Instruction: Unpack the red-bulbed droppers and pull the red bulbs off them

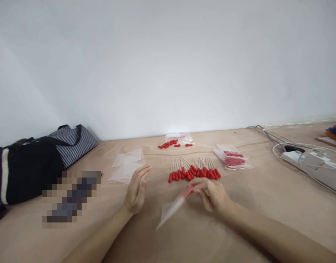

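My right hand [214, 193] pinches the upper corner of a clear plastic bag [174, 207], which hangs tilted down to the left. Something red shows through near the pinched end, blurred by motion. My left hand [136, 190] is raised with fingers stretched out and nothing in it, beside a spread of flat, clear zip bags [126, 166]. Beyond my right hand lies a row of droppers [195, 171], their red bulbs toward me and thin whitish stems pointing away. Filled bags [233, 159] with red bulbs inside are stacked to the right of the row.
Loose red bulbs [168, 144] lie near the wall by another clear bag [178, 137]. A black and striped bag [33, 171] and a pixelated dark object [74, 199] are at left. A white power strip [313, 164] with cables sits at right.
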`<state>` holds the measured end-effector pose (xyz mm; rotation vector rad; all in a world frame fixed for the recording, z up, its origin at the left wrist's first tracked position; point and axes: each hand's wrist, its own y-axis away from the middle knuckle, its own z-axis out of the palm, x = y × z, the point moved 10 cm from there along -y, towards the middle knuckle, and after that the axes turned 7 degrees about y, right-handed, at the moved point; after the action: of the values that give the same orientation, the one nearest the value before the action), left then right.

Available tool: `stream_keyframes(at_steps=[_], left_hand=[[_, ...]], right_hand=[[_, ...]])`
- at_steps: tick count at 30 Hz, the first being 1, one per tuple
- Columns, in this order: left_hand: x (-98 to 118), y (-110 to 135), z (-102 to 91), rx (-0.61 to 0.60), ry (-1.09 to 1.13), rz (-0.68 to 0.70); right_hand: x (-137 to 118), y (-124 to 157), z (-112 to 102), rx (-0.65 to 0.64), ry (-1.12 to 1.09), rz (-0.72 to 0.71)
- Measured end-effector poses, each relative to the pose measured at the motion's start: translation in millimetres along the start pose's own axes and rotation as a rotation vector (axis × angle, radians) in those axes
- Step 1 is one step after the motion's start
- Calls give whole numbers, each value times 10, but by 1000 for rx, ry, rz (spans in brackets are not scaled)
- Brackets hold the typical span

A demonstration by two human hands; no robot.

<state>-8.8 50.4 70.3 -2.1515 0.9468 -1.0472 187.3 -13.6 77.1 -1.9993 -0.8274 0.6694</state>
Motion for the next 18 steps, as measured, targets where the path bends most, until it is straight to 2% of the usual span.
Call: stream_keyframes(at_steps=[2,4,7,10,14,16,18], left_hand=[[-49,-35,10,-52,19,-55],[-12,-29,171,-203,36,-92],[257,74,530,-473,102,-52],[508,165,792,-630,133,-17],[580,125,933,-657,152,-44],[583,97,981,-654,165,-46],[589,91,1037,-654,167,-42]], right_hand=[[-189,139,145,-107,10,-103],[-304,244,218,-165,62,-199],[-377,322,263,-230,120,-309],[-347,341,260,-293,114,-331],[-149,342,246,-354,105,-212],[-50,328,231,-326,140,-161],[-25,307,225,-273,192,-173]])
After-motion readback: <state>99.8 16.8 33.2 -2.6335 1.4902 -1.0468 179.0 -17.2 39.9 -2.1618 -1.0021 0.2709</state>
